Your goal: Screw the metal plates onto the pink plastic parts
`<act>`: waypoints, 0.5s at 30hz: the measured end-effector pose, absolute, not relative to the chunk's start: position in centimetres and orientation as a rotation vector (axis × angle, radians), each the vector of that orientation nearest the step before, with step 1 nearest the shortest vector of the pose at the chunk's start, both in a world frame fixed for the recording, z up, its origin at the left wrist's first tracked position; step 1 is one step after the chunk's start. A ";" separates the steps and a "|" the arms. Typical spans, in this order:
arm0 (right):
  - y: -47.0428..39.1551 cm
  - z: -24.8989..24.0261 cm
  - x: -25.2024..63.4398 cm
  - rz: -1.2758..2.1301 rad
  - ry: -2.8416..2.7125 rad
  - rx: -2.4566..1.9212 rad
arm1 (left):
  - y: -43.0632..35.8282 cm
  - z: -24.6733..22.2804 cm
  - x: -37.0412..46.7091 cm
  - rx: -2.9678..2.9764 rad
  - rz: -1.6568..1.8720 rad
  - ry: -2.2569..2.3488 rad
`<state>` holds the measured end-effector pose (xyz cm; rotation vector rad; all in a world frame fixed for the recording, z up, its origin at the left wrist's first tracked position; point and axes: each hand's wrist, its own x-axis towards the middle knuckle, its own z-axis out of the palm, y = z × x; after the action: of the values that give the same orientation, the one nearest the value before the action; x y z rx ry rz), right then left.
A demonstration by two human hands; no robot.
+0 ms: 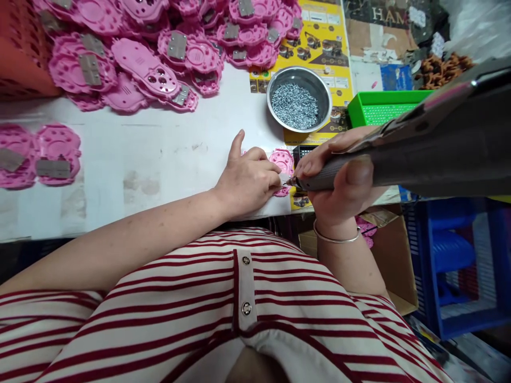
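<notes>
A small pink plastic part (281, 158) lies near the table's front edge. My left hand (251, 181) is on its left side, fingers curled with the fingertips at the part, the thumb sticking up. My right hand (343, 178) is wrapped round a dark power screwdriver (399, 159), which is held nearly level. Its tip touches or nearly touches the pink part beside my left fingertips. A metal bowl (299, 99) of small silver screws (294, 106) stands just behind. Two pink parts with metal plates (59, 154) lie at the far left.
Many pink parts (149, 69) are heaped at the back left beside a red basket (27, 50). A green tray (389, 106) stands right of the bowl. Below the table's right side are a cardboard box (393, 255) and blue crates (459, 319).
</notes>
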<state>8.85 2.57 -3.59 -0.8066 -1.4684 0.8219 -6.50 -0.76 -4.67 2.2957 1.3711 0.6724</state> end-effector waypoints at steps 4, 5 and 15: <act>2.8 -3.0 8.4 0.659 -1.432 -0.547 | -0.8 -4.7 -6.5 2.284 0.675 1.381; 2.8 -2.6 8.3 0.639 -1.428 -0.533 | -0.8 -4.8 -6.5 2.279 0.680 1.389; 2.2 -1.3 7.8 0.700 -1.344 -0.450 | -0.8 -5.1 -6.4 2.251 0.699 1.430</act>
<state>7.84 2.18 -1.30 -0.4503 -1.3438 0.7003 -6.40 -0.83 -5.13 2.2514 1.4304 0.6993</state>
